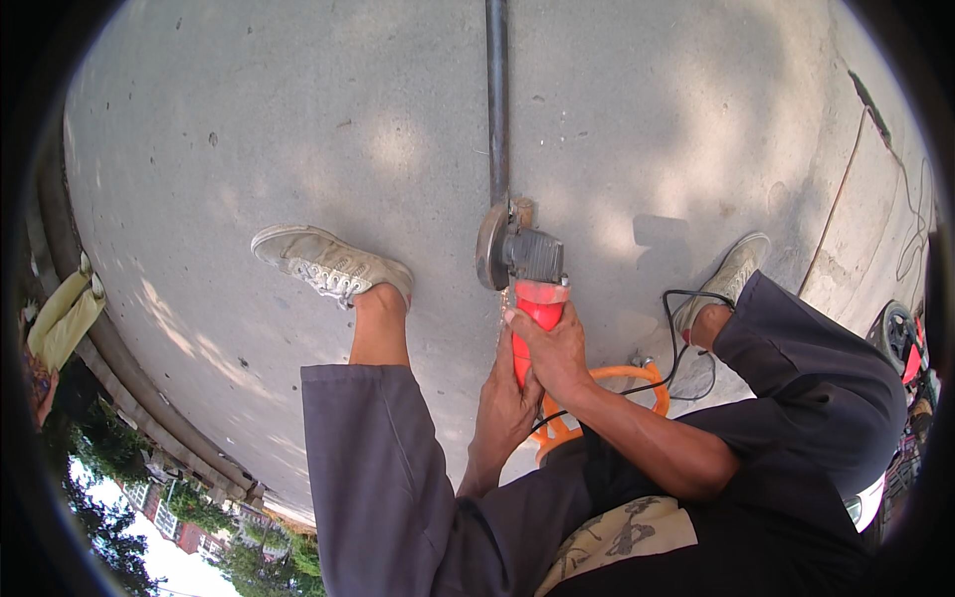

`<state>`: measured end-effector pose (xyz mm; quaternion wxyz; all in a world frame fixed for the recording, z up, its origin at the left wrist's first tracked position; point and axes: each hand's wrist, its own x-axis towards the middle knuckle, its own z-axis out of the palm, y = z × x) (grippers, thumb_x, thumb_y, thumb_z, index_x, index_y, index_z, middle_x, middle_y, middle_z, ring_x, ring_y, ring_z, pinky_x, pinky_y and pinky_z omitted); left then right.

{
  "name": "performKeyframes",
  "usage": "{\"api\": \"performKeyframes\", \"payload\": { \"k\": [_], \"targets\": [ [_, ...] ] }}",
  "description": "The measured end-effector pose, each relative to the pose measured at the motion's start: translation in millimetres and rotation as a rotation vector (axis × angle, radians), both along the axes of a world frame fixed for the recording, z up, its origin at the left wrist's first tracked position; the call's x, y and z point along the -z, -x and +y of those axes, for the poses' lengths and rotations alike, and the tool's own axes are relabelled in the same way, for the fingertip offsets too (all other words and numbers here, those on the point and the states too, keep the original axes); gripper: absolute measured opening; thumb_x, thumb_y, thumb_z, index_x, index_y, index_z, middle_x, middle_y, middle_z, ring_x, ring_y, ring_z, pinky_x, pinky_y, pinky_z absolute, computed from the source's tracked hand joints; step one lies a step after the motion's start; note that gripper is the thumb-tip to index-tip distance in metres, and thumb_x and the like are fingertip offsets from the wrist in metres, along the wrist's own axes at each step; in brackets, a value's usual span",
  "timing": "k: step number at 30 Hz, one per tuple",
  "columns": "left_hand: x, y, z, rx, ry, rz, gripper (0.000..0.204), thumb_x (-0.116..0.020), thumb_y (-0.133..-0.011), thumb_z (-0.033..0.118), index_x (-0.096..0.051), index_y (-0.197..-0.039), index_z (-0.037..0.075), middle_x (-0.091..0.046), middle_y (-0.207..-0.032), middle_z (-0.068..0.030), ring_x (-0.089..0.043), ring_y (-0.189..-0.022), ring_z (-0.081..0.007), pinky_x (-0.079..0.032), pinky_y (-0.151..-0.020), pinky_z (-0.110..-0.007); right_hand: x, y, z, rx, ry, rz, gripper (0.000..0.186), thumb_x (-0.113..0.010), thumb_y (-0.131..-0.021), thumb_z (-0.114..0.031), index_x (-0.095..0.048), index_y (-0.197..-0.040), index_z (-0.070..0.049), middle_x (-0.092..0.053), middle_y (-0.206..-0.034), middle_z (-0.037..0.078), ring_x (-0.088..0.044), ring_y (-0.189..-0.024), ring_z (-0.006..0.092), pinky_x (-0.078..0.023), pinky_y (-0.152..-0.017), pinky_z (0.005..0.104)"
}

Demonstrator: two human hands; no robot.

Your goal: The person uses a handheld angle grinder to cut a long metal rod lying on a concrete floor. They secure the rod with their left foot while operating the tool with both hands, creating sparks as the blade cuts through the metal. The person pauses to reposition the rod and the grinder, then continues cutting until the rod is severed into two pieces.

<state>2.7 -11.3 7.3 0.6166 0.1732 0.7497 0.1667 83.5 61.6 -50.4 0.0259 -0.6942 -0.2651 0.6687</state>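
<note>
A red angle grinder (535, 308) with a dark metal head and guard (490, 244) is in both my hands, its head against a long dark metal pipe (497, 119) lying along the concrete. Small sparks (504, 297) show below the guard. My right hand (552, 353) is closed round the red body, thumb on top. My left hand (507, 398) grips the body from lower left, its fingers partly hidden. A small brown block (524, 210) lies beside the pipe at the grinder's head. A black cable (669, 318) loops to the right past my right leg.
My shoes flank the grinder on the pavement (298, 119). An orange plastic frame (652, 388) is beneath me. At the far left, a person in yellow-green trousers (55, 308) is near a curb (169, 418) and plants. A wheeled vehicle (893, 338) stands at the right edge beside loose wire.
</note>
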Motion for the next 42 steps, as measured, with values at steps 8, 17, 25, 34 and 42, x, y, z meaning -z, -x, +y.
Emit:
{"api": "performKeyframes", "payload": {
  "k": [8, 17, 25, 34, 42],
  "targets": [
    [-1, 4, 13, 0.019, 0.008, 0.022, 0.073, -0.055, -0.107, 0.029, -0.021, -0.164, -0.001, -0.044, -0.155, -0.0358, -0.047, -0.141, -0.0527, -0.044, -0.114, -0.052, 0, 4, 11, 0.014, 0.003, 0.01, 0.065, -0.084, -0.085, -0.038, -0.057, -0.124, 0.007, -0.069, -0.116, 0.023, -0.069, -0.109, 0.0325, -0.054, -0.095, 0.0422],
    [8, 3, 9, 0.084, -0.037, 0.093, 0.076, -0.054, -0.107, 0.036, -0.019, -0.165, 0.001, -0.056, -0.138, -0.0351, -0.059, -0.123, -0.0515, -0.049, -0.103, -0.051, 4, 5, 12, 0.059, -0.009, 0.013, 0.066, -0.085, -0.085, -0.037, -0.057, -0.125, 0.007, -0.069, -0.115, 0.022, -0.07, -0.106, 0.0309, -0.055, -0.093, 0.0417],
    [11, 4, 9, 0.107, -0.12, 0.157, 0.08, -0.053, -0.107, 0.043, -0.019, -0.166, 0.002, -0.067, -0.125, -0.0347, -0.069, -0.112, -0.0494, -0.054, -0.095, -0.048, 1, 7, 18, 0.073, 0.009, 0.021, 0.064, -0.085, -0.085, -0.036, -0.057, -0.124, 0.007, -0.069, -0.116, 0.022, -0.069, -0.107, 0.0303, -0.055, -0.093, 0.0414],
    [2, 7, 23, 0.055, -0.045, 0.053, 0.072, -0.056, -0.107, 0.027, -0.021, -0.164, 0.0, -0.046, -0.153, -0.036, -0.05, -0.138, -0.0525, -0.046, -0.112, -0.053, 2, 8, 19, 0.065, -0.004, -0.002, 0.063, -0.085, -0.085, -0.036, -0.058, -0.123, 0.007, -0.069, -0.117, 0.022, -0.069, -0.108, 0.0296, -0.054, -0.094, 0.0415],
    [0, 8, 24, 0.037, -0.039, 0.022, 0.073, -0.054, -0.108, 0.031, -0.02, -0.165, 0.0, -0.047, -0.153, -0.0357, -0.05, -0.138, -0.0532, -0.045, -0.111, -0.054, 7, 6, 15, 0.064, -0.031, 0.012, 0.063, -0.085, -0.085, -0.036, -0.058, -0.123, 0.007, -0.07, -0.115, 0.022, -0.069, -0.106, 0.031, -0.055, -0.093, 0.0416]
  ]
}}
